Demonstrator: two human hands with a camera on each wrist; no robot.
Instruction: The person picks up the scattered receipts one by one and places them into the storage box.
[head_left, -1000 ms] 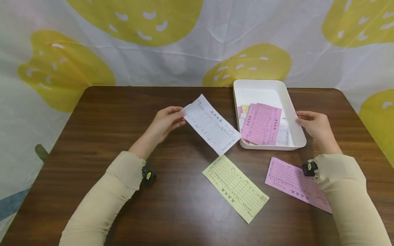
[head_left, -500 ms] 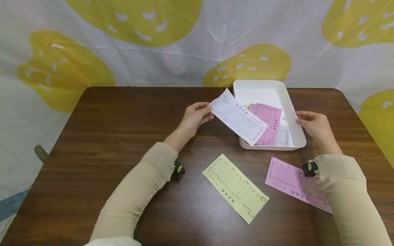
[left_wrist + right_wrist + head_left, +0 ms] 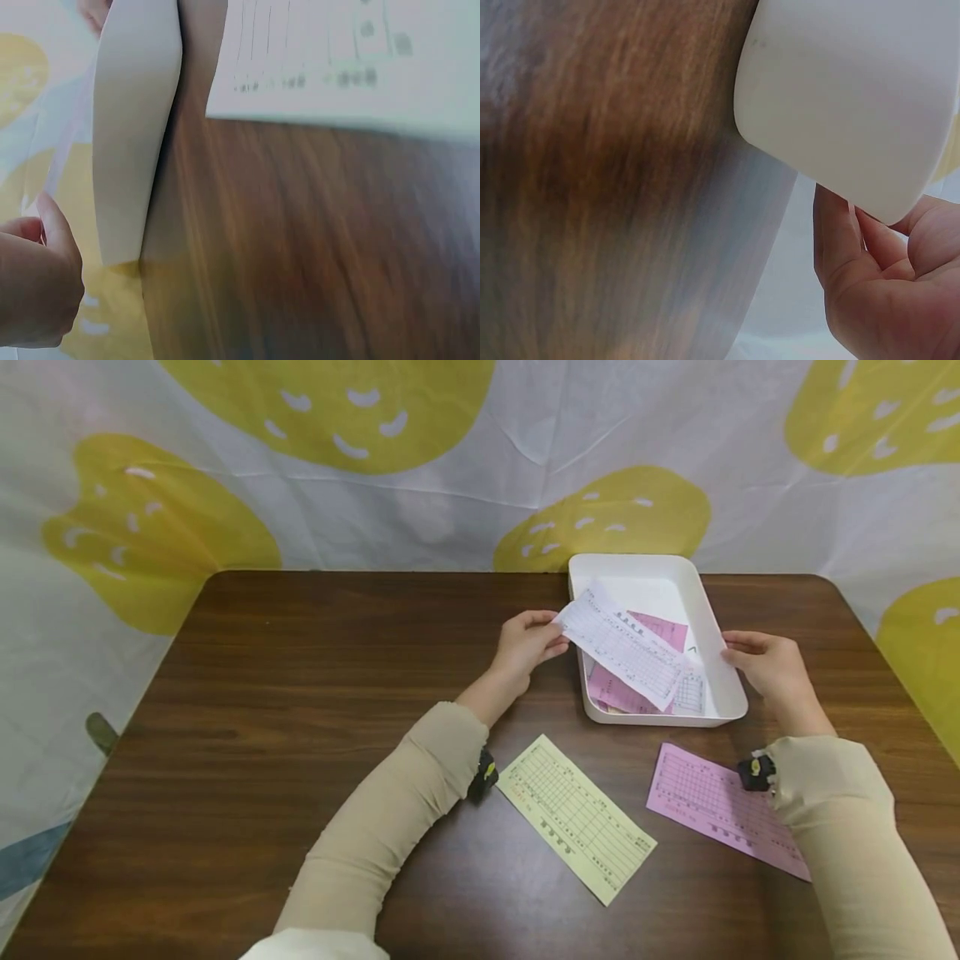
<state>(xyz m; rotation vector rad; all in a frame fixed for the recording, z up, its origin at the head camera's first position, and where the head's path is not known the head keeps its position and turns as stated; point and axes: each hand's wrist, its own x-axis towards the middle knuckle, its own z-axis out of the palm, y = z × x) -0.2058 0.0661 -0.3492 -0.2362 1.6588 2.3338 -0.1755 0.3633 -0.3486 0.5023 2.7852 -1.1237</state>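
My left hand pinches the left corner of a white printed form slip between thumb and fingers. That slip hangs slanted over a white tray, covering part of a pink slip inside. Another white slip lies under it at the tray's right. My right hand grips the tray's right rim, and the right wrist view shows the fingers of this hand at the tray wall. In the left wrist view, my left hand holds the slip, seen nearly edge-on.
A yellow form slip lies in front of the tray on the dark wooden table. Another pink slip is partly hidden beneath my right forearm. Behind the table hangs a white cloth with large yellow shapes.
My left hand has carried the white slip rightward from beside the tray to over the slips in it. The right hand and the tray have stayed in place.
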